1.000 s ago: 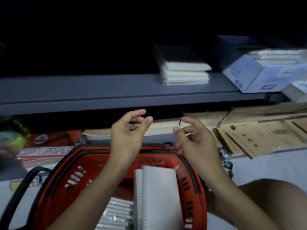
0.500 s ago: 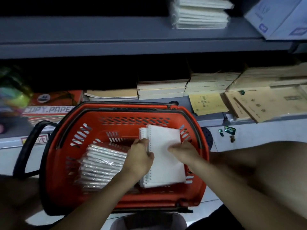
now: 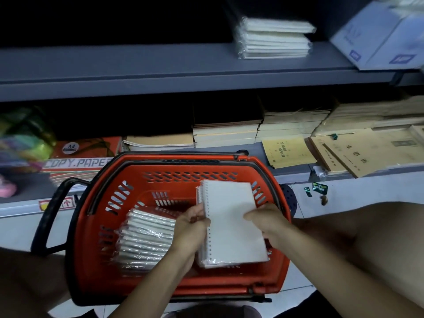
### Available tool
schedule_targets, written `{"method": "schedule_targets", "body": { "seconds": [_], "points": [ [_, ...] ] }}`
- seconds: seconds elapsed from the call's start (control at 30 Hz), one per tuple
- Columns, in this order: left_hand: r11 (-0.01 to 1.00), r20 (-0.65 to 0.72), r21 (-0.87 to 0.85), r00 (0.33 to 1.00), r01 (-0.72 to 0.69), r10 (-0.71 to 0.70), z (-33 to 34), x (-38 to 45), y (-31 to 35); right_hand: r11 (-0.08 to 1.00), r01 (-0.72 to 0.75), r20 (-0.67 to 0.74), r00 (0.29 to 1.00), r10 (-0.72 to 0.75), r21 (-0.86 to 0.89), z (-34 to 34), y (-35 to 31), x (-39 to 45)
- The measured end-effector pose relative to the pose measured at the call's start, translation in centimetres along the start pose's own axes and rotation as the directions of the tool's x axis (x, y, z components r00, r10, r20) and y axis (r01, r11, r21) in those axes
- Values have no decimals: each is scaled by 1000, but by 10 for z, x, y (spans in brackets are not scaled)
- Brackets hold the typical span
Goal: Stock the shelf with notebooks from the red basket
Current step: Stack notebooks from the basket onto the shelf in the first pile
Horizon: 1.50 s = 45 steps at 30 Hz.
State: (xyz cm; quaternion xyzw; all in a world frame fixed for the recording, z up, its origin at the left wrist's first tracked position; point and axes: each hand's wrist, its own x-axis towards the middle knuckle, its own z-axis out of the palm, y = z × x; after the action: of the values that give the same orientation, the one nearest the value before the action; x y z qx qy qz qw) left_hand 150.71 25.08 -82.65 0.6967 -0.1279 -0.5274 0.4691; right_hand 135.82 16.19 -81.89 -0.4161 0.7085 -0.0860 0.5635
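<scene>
— What's different from a second ago?

— Both hands were up in front of the grey shelf (image 3: pixel 160 65), empty, fingers loosely curled. Now they are down in the red basket (image 3: pixel 174 288), on the white spiral notebook (image 3: pixel 231 221) at the top of the stack on its right side. Half a second ago they were already on it, and little has moved since.

— So what does that mean for the job?

— I'd say one placing is over and the next pick is starting. Nothing has left the basket yet.

— How is the left hand (image 3: pixel 190 228) set?

— Fingers curled, gripping the notebook's spiral edge.

— And the right hand (image 3: pixel 267 222)?

— Curled over the opposite long edge, pinching it; the notebook sits between the two hands.

— What else is left to stock?

— A plastic-wrapped bundle of notebooks (image 3: pixel 146 237) lies in the basket's left half. The pile of wrapped notebooks (image 3: pixel 275 39) already on the shelf is up to the right.
</scene>
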Motion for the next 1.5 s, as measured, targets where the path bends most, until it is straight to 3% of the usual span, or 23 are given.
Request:
{"method": "schedule_targets", "body": {
  "seconds": [0.13, 0.3, 0.4, 0.53, 0.7, 0.87, 1.0, 1.23, 1.37, 1.5],
  "points": [
    [949, 68, -315, 998, 3, 19, -6, -13, 38, 981, 64, 37, 997, -72, 185, -27, -22, -30],
    [923, 106, -325, 962, -206, 252, -12, -43, 87, 898, 107, 184, 962, -202, 427, -52, -55, -72],
    [916, 233, -354, 931, -187, 280, -23, -55, 110, 861, 195, 312, 875, -369, 470, -67, -66, -97],
    [910, 447, -375, 826, -175, 343, -42, -66, 130, 777, 301, 262, 823, -505, 552, -77, -76, -110],
    [858, 377, -448, 817, -251, 436, -35, -72, 143, 717, 338, 186, 818, -544, 610, -85, -86, -116],
    [823, 192, -466, 871, -324, 452, -16, -66, 148, 668, 489, 143, 737, -660, 561, -89, -92, -115],
    [810, 126, -456, 874, -370, 470, 0, -61, 155, 631, 525, -9, 773, -635, 571, -94, -95, -108],
    [803, 116, -484, 883, -349, 454, 25, -59, 173, 571, 550, -126, 778, -615, 609, -105, -100, -96],
    [813, 190, -407, 832, -416, 521, 39, -51, 210, 545, 564, -190, 783, -593, 621, -114, -127, -85],
    [763, 207, -346, 749, -545, 629, 52, -36, 250, 509, 638, -200, 715, -670, 577, -128, -172, -75]
  ]
}}
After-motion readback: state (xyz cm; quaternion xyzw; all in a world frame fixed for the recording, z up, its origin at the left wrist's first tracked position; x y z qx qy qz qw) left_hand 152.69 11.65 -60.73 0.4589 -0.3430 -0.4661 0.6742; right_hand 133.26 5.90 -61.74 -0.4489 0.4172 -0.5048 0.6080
